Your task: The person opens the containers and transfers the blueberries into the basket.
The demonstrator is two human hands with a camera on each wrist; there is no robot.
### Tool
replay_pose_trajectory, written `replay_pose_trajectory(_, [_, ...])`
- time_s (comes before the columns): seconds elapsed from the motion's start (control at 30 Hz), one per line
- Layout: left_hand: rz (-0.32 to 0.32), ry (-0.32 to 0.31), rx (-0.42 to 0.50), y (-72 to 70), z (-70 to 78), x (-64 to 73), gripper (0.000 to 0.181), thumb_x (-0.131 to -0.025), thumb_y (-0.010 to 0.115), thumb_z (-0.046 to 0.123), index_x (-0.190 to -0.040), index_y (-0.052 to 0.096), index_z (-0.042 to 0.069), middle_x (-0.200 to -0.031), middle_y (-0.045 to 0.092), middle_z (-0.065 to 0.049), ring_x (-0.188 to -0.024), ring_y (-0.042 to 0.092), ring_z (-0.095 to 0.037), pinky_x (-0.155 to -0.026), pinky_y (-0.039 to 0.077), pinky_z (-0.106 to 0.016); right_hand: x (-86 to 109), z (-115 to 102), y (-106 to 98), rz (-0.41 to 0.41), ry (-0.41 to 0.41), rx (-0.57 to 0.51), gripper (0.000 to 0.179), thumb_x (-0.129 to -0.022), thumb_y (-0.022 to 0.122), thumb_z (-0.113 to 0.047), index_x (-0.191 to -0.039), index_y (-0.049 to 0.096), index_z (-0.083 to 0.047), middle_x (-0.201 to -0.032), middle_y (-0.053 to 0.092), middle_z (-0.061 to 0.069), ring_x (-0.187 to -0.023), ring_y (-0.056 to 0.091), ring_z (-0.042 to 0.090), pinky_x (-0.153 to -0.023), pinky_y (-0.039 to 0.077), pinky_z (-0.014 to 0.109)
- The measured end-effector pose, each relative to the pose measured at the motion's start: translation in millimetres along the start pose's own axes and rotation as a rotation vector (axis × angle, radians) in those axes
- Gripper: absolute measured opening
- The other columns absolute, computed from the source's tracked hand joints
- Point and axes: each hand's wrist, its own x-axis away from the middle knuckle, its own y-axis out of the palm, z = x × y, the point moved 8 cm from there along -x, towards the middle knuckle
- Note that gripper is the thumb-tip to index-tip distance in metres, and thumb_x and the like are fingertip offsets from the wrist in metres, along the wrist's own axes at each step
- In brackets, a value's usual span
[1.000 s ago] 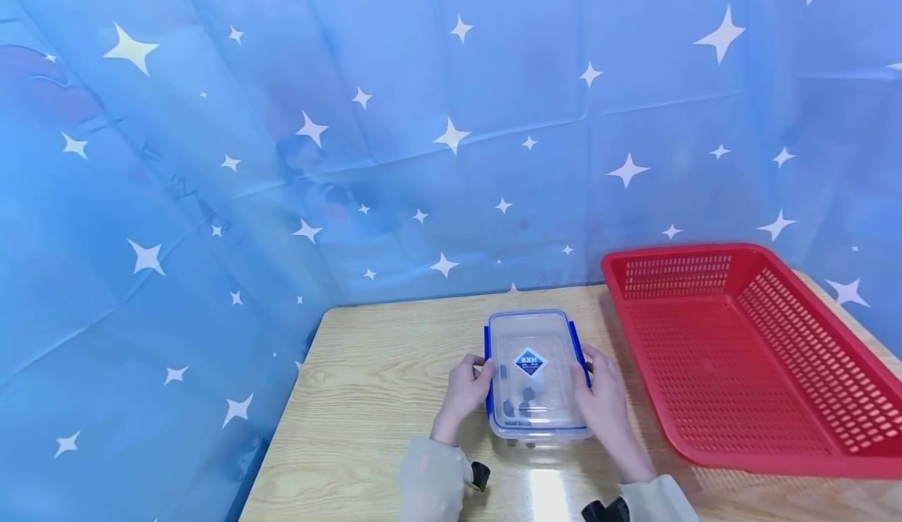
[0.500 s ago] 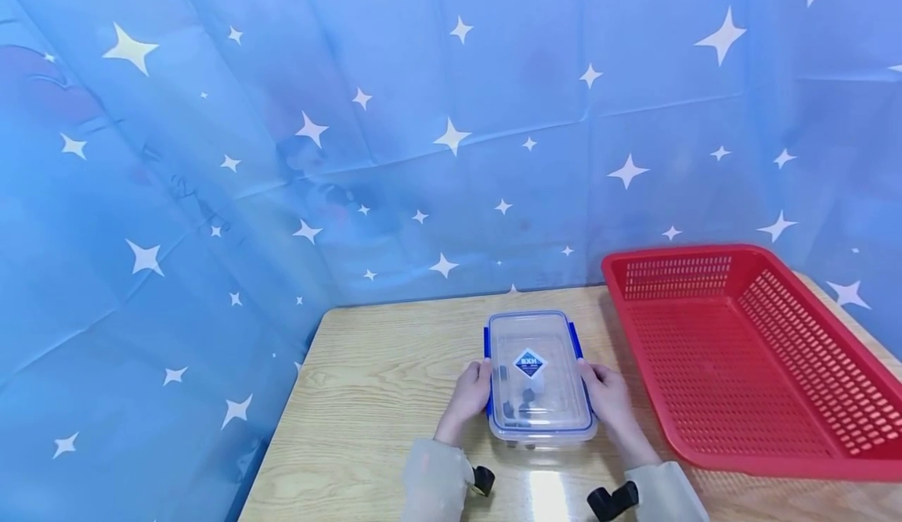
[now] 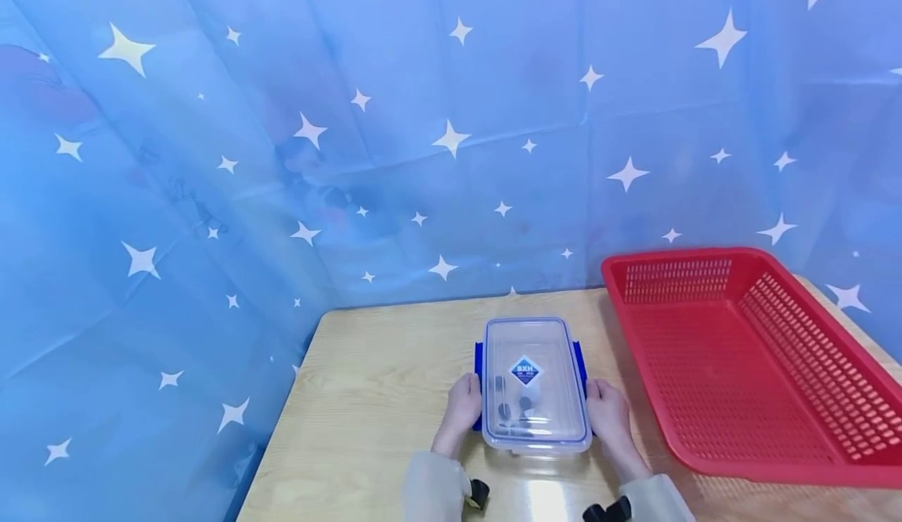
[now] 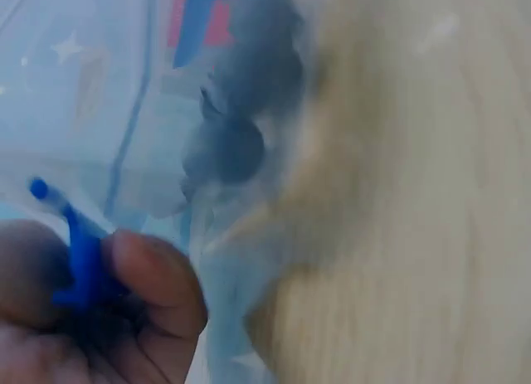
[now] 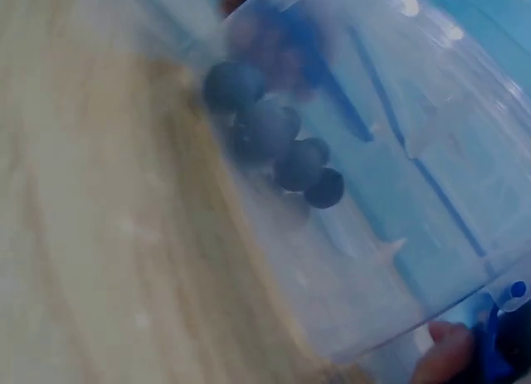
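Note:
A clear plastic food box (image 3: 543, 450) lies before me under a see-through lid with a diamond-shaped BXH label (image 3: 525, 370). Blue latches stand out from its two long sides. My left hand (image 3: 461, 408) pinches the left latch (image 4: 85, 264) between thumb and fingers. On the other side, my right hand (image 3: 611, 416) grips the right latch (image 5: 491, 342); most of that hand is out of its wrist view. Through the box wall show several small dark round things (image 5: 274, 135), gathered toward the near end.
A large red perforated basket (image 3: 726, 373) stands on the right of the wooden table (image 3: 373, 397), close to my right hand. A blue curtain with white stars (image 3: 451, 138) hangs behind the table's back edge. Both wrists carry black camera mounts.
Both latches now stick out farther from the box's sides. My right hand has come off the lid to the right side, and the left thumb has left the lid's edge.

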Motion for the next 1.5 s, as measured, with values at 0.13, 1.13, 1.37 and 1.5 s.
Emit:
replay_pose_trajectory(0.13, [-0.030,-0.036,0.075,3.1,-9.0,-2.1,0.030,-0.099,0.038,0.014,-0.085,0.058,-0.003,-0.074,0.054,-0.006,-0.070,0.052,-0.016,-0.063,0.046,-0.030,-0.5,3.7,4.6,-0.043,0.038,-0.064,0.032,-0.097,0.038,-0.009,-0.102,0.058,0.016,-0.093,0.060,0.030,-0.089,0.055,0.039,-0.077,0.043,0.042])
replay_pose_trajectory(1.13, [0.143,0.116,-0.021,-24.3,39.9,17.7,0.017,-0.084,0.065,0.011,-0.074,0.062,-0.002,-0.057,0.053,0.002,-0.042,0.044,-0.004,-0.039,0.042,-0.020,7.8,-34.3,-15.9,0.095,-0.130,0.090,0.020,-0.084,0.066,-0.018,-0.085,0.067,0.002,-0.064,0.057,0.002,-0.059,0.050,0.013,-0.056,0.040,0.027])
replay_pose_trajectory(1.37, [0.143,0.062,-0.072,-22.8,39.2,17.7,0.021,-0.078,0.073,0.019,-0.076,0.062,0.000,-0.063,0.053,0.002,-0.053,0.047,-0.008,-0.046,0.043,-0.021,11.2,-38.9,-13.6,0.026,-0.085,0.137,0.036,-0.078,0.073,-0.026,-0.093,0.064,0.006,-0.071,0.060,0.007,-0.065,0.053,0.017,-0.060,0.042,0.029])
replay_pose_trajectory(1.5, [0.168,0.076,-0.082,-22.7,41.0,18.1,0.022,-0.077,0.074,0.019,-0.075,0.062,0.001,-0.063,0.053,0.001,-0.055,0.047,-0.008,-0.048,0.043,-0.021,12.7,-40.8,-13.7,0.040,-0.090,0.150,0.036,-0.077,0.074,-0.025,-0.093,0.064,0.005,-0.073,0.061,0.008,-0.066,0.055,0.019,-0.062,0.042,0.031])
